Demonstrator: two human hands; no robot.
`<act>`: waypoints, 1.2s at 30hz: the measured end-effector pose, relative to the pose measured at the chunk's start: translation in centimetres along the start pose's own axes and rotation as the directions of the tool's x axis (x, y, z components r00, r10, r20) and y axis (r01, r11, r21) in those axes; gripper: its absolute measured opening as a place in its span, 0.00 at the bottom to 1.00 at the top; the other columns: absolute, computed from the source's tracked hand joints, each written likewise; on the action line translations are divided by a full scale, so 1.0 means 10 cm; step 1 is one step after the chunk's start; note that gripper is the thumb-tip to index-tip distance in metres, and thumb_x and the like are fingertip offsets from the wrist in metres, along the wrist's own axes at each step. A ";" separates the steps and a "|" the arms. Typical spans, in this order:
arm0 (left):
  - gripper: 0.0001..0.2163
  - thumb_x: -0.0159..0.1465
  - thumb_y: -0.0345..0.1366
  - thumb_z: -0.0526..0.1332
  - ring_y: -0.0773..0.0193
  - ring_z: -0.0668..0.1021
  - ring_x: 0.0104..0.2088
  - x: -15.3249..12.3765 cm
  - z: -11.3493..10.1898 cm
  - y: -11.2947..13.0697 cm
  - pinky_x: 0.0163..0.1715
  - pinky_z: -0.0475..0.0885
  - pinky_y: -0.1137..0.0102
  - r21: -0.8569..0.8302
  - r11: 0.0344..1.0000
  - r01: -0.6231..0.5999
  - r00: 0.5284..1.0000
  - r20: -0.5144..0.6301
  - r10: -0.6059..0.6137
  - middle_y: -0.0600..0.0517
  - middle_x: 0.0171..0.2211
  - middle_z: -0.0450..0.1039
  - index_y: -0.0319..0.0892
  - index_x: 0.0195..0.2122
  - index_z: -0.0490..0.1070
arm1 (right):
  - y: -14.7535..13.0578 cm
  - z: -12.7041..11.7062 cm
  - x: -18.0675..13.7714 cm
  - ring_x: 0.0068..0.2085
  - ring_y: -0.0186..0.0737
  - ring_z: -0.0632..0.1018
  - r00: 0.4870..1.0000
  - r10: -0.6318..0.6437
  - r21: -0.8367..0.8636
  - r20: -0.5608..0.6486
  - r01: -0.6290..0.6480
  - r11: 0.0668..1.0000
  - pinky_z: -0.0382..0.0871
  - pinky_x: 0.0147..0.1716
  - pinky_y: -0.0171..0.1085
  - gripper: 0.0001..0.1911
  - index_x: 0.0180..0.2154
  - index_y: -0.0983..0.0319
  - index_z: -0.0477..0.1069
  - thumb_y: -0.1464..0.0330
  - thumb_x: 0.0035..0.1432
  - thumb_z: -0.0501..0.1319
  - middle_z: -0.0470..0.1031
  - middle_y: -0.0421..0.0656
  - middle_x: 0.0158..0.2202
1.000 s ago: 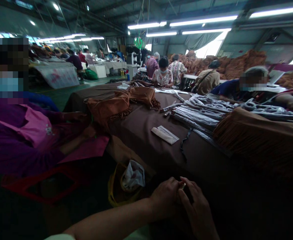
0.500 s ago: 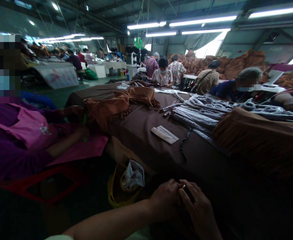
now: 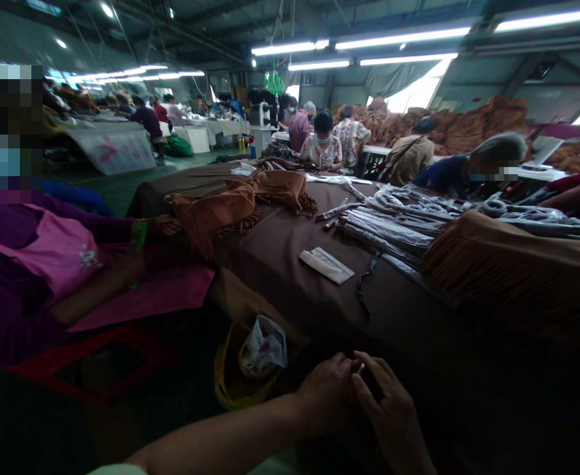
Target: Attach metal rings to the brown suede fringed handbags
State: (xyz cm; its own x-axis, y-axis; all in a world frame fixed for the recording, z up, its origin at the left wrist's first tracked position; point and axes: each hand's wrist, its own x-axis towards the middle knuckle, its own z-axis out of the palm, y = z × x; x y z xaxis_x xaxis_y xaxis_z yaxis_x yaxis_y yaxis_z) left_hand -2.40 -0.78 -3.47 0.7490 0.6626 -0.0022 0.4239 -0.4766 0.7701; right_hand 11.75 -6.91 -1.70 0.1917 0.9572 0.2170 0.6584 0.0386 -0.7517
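Observation:
My left hand (image 3: 326,392) and my right hand (image 3: 391,415) meet at the bottom of the view, just in front of the near edge of a long table draped in dark brown cloth (image 3: 280,257). The fingers of both hands are pinched together around a small pale object (image 3: 360,369) that I cannot make out. Below the hands everything is very dark.
A flat clear packet (image 3: 326,265) and a dark strap (image 3: 363,284) lie mid-table. Bundled plastic-wrapped items (image 3: 398,224) and brown fringed fabric (image 3: 512,270) fill the right. Orange-brown cloth (image 3: 230,204) sits further back. A person in purple (image 3: 47,264) works at left; a yellow bag (image 3: 250,366) stands below.
My hands stay together with barely any shift. The person in purple at left has drawn an arm back along the table edge.

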 end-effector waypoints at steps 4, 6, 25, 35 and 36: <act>0.26 0.55 0.38 0.63 0.56 0.73 0.46 -0.02 0.00 -0.01 0.47 0.71 0.66 0.016 1.000 -0.008 1.000 -0.002 0.008 0.45 0.49 0.68 0.40 0.55 0.61 | -0.03 -0.02 0.02 0.45 0.43 0.78 1.000 0.028 0.019 -0.001 -0.028 0.999 0.75 0.45 0.37 0.18 0.46 0.59 0.74 0.57 0.59 0.56 0.76 0.46 0.45; 0.26 0.55 0.39 0.63 0.57 0.73 0.45 -0.02 -0.01 -0.01 0.46 0.71 0.66 0.026 0.999 -0.020 1.000 0.006 0.020 0.46 0.48 0.68 0.41 0.55 0.61 | -0.01 -0.02 0.03 0.47 0.43 0.78 0.998 0.054 0.024 0.012 -0.054 0.998 0.74 0.46 0.38 0.19 0.46 0.59 0.74 0.56 0.59 0.56 0.76 0.45 0.46; 0.14 0.62 0.39 0.57 0.58 0.73 0.42 -0.02 -0.03 0.09 0.43 0.70 0.65 0.138 0.990 -0.033 0.999 -0.011 0.035 0.46 0.43 0.70 0.41 0.48 0.64 | 0.02 -0.12 0.00 0.47 0.46 0.77 0.992 0.129 0.099 0.009 -0.129 0.987 0.73 0.46 0.41 0.21 0.48 0.57 0.73 0.54 0.56 0.60 0.77 0.44 0.45; 0.20 0.57 0.47 0.63 0.59 0.73 0.40 -0.06 0.00 0.05 0.41 0.71 0.66 0.124 0.991 0.045 0.999 0.015 -0.047 0.47 0.42 0.70 0.41 0.45 0.65 | 0.02 -0.21 0.12 0.40 0.51 0.80 0.860 0.423 0.467 0.285 -0.510 0.722 0.74 0.40 0.40 0.24 0.35 0.62 0.80 0.49 0.46 0.67 0.82 0.47 0.36; 0.19 0.58 0.47 0.63 0.59 0.73 0.40 -0.06 0.00 0.05 0.41 0.71 0.66 0.124 0.991 0.053 0.998 0.019 -0.055 0.47 0.42 0.70 0.41 0.44 0.65 | 0.01 -0.21 0.12 0.40 0.51 0.80 0.853 0.438 0.475 0.284 -0.521 0.709 0.74 0.39 0.39 0.23 0.35 0.62 0.81 0.50 0.44 0.68 0.82 0.47 0.36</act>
State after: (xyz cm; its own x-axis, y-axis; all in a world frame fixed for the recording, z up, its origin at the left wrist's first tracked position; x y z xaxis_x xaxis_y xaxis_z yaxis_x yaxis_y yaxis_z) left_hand -2.67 -1.44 -3.03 0.7340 0.6768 -0.0570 0.5224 -0.5089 0.6842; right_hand 13.58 -6.39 -0.26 0.2451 0.9150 -0.3204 0.0205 -0.3354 -0.9419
